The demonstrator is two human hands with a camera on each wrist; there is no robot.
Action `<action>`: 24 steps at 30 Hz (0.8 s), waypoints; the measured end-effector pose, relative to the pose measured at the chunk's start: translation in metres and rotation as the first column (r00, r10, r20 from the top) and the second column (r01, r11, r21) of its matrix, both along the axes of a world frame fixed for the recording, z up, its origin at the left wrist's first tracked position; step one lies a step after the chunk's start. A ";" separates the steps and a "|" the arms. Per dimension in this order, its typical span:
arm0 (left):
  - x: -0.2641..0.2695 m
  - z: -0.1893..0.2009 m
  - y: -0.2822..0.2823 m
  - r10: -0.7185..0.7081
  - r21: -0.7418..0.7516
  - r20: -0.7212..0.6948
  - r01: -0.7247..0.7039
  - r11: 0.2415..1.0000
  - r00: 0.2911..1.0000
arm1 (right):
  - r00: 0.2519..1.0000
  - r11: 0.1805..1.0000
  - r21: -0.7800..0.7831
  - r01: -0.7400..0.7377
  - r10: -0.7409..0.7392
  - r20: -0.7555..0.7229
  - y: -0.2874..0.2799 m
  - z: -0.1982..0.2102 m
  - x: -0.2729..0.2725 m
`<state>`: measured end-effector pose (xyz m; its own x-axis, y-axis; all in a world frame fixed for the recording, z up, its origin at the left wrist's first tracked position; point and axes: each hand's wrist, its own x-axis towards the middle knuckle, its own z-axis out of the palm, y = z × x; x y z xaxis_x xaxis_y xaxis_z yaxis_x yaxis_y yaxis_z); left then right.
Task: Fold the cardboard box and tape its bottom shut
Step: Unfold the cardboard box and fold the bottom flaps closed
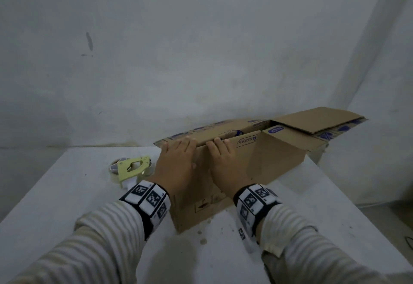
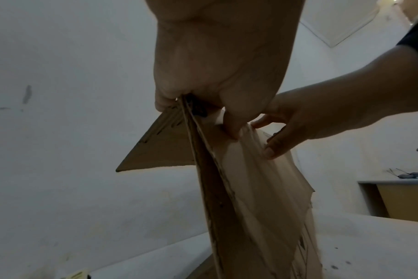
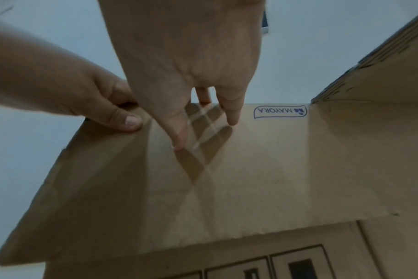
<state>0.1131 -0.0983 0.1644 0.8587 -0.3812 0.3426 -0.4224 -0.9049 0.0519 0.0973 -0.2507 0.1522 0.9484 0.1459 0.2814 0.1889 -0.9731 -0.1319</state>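
Observation:
A brown cardboard box (image 1: 274,161) lies lengthwise on the white table (image 1: 73,198). Its long near flap (image 1: 243,144), printed "MAYORA", stands up. My left hand (image 1: 176,158) grips the top edge of that flap near its left end, with the thumb on the near face and the fingers over the edge. My right hand (image 1: 220,158) holds the same edge just to the right, fingers hooked over it. In the left wrist view the left hand (image 2: 215,66) pinches the flap's edge (image 2: 251,179). In the right wrist view the right hand (image 3: 191,56) lies on the flap (image 3: 227,179).
A yellow tape dispenser (image 1: 134,167) with a clear roll lies on the table left of the box. The box's right end flap (image 1: 319,120) is spread outward past the table's right edge. The far flap (image 1: 201,130) leans toward the grey wall close behind.

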 end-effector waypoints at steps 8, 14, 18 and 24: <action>0.008 0.002 0.003 0.074 0.029 -0.050 -0.073 0.997 0.996 | 0.909 0.913 0.038 0.407 -0.409 0.084 -0.066 0.038 -0.003; -0.001 0.005 -0.035 0.308 0.072 -0.106 -0.302 0.951 0.945 | 0.856 0.852 0.116 0.511 -0.492 -0.160 -0.133 0.010 0.002; 0.001 0.018 -0.078 0.442 0.049 -0.250 -0.445 0.894 0.861 | 0.900 0.884 0.224 0.410 -0.352 -0.258 -0.157 -0.007 0.007; 0.025 0.017 -0.166 0.402 -0.023 -0.148 -0.409 0.912 0.904 | 0.951 0.928 0.283 0.241 -0.168 -0.258 -0.189 -0.024 0.019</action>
